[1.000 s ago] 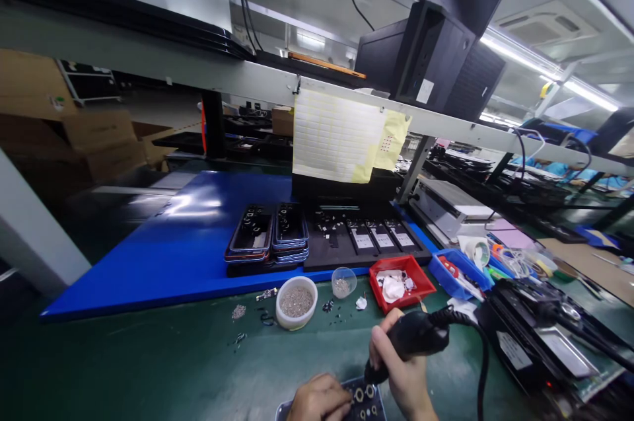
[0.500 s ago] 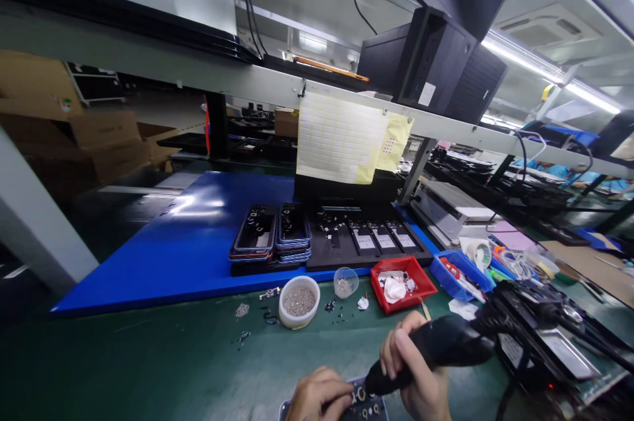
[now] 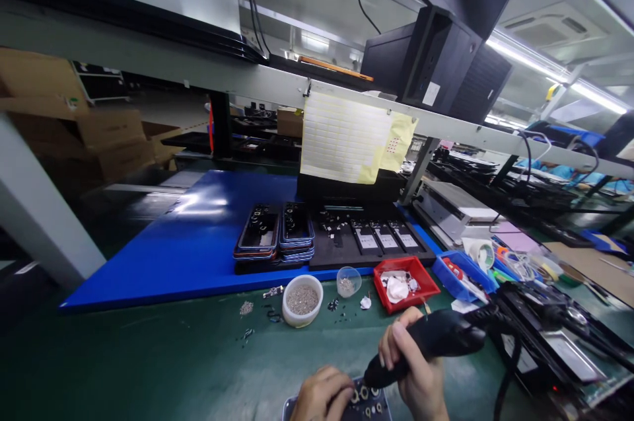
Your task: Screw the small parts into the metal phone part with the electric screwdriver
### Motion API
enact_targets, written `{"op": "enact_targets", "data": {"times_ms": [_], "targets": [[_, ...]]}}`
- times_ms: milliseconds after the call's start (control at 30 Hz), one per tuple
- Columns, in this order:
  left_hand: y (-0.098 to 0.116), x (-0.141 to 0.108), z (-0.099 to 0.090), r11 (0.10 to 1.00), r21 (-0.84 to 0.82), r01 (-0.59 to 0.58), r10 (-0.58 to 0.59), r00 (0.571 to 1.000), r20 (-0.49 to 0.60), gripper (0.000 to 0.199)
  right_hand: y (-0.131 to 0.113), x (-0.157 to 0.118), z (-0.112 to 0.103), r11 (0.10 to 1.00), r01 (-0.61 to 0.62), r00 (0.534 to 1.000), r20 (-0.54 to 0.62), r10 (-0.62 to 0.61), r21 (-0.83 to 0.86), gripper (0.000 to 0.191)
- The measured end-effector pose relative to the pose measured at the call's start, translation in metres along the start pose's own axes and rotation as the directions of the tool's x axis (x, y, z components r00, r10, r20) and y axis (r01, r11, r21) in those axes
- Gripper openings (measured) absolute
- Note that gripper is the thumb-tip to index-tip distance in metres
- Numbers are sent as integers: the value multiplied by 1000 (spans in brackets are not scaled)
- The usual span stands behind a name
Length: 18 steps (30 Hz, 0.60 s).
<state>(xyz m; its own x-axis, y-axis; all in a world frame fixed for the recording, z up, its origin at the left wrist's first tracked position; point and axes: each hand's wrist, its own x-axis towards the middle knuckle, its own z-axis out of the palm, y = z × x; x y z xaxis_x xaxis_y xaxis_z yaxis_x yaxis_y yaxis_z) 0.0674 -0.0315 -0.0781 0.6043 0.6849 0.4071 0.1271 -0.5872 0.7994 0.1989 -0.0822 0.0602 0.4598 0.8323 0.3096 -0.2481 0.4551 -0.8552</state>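
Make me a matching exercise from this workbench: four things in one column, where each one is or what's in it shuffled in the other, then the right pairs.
Column one
1. Black corded tool
2. White round bowl
3. Red tray
4. Phone-like frame

Column two
A. Partly under the left hand
B. Between the clear cup and the blue bin
C. Gripped in the right hand
D. Holding many small grey pieces

Pairs: 1-C, 2-D, 3-B, 4-A.
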Motion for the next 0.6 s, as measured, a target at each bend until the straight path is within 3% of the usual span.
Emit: {"op": "enact_targets", "data": {"times_ms": [167, 400, 600], "targets": [[10, 1, -5, 992, -32, 119, -119, 993, -14, 28, 16, -1, -3, 979, -61, 998, -41, 54, -193, 25], [16, 5, -8, 986, -124, 115, -123, 991, -61, 24, 22, 1, 0, 974, -61, 997, -56, 50, -217, 27], [23, 8, -13, 958, -163, 238, -248, 968, -45, 18, 25, -2, 2, 955, -84, 996, -60, 70, -285, 27]]}}
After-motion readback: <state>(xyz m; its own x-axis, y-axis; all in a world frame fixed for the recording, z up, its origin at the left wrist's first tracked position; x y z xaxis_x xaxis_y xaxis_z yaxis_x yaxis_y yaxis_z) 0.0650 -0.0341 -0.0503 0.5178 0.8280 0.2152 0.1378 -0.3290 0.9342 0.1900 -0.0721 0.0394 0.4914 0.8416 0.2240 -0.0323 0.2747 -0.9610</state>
